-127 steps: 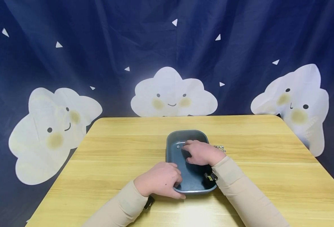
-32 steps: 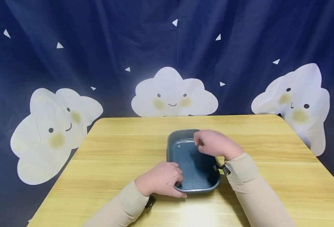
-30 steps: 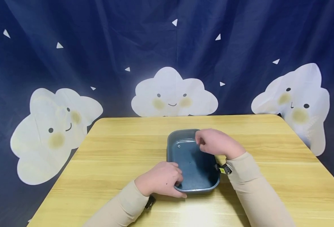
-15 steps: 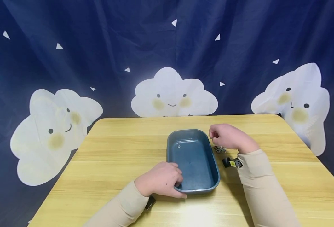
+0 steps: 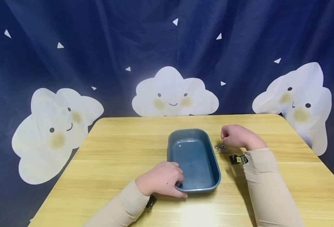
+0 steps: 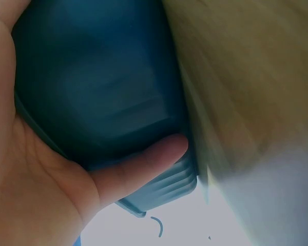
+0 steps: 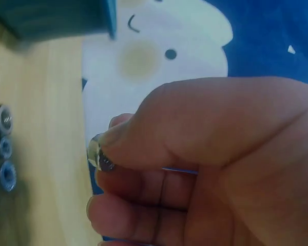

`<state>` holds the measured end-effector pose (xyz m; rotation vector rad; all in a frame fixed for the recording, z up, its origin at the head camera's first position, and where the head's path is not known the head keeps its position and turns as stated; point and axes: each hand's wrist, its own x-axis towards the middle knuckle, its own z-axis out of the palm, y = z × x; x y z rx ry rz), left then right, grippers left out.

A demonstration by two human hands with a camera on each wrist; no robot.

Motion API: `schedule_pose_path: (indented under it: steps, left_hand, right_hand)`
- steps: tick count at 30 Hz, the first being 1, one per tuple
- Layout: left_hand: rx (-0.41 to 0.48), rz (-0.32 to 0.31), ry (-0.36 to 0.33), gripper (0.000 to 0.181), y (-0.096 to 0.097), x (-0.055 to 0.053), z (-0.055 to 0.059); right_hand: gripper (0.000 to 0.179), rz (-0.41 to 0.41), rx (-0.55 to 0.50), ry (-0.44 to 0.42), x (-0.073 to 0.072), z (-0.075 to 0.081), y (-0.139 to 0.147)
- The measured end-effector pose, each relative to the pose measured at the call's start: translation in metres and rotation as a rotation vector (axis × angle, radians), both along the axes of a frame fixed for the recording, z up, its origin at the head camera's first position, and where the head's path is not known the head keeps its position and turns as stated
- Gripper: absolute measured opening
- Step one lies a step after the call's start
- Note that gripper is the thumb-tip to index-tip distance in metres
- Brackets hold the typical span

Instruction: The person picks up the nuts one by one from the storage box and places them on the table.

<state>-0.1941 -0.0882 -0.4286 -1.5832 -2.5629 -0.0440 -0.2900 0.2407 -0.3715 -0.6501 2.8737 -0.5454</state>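
Observation:
My left hand (image 5: 164, 180) grips the near left corner of a blue-grey plastic tray (image 5: 196, 190), fingers over the rim and thumb outside against the wall, as the left wrist view shows. Beyond and to the right of the tray, my right hand (image 5: 238, 136) is raised above the table. Its thumb and fingers pinch a small shiny metal nut (image 7: 95, 152), visible in the right wrist view but hidden in the head view. A cluster of several similar nuts (image 5: 221, 148) lies beside the tray's right wall, below that hand. One small nut (image 5: 179, 146) sits inside the tray near its far left corner.
The light wooden table (image 5: 121, 148) reaches out on both sides of the tray. Behind its far edge hangs a dark blue curtain (image 5: 113, 47) with white clouds. Black wrist cameras are strapped under both sleeves.
My right hand has moved from over the tray to the right, past its rim, uncovering the nut cluster. The left hand has kept its grip on the corner, and the tray stays in place.

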Motion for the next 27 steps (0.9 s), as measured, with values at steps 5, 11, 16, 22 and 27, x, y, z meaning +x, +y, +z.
schedule_pose_path:
  steps: [5, 11, 16, 22, 27]
  left_hand:
    - [-0.004, 0.003, 0.004, 0.055, 0.000, 0.000, 0.000]
    - [-0.010, 0.007, 0.003, 0.055, 0.001, -0.001, -0.001]
    - [-0.009, 0.007, 0.007, 0.055, 0.001, -0.001, -0.001]
    - [-0.008, 0.006, 0.010, 0.056, 0.001, -0.001, -0.001]
    - [-0.011, 0.012, 0.007, 0.055, 0.000, -0.001, -0.001]
  right_hand:
    - [0.011, -0.004, 0.017, -0.078, -0.005, -0.009, 0.008]
    - [0.013, -0.039, 0.002, -0.211, -0.007, -0.024, 0.015]
    - [0.013, -0.061, -0.027, -0.271, -0.008, -0.031, 0.019]
    - [0.015, -0.062, -0.014, -0.234, -0.012, -0.036, 0.018]
    - [0.016, -0.066, 0.004, -0.209, -0.014, -0.036, 0.016]
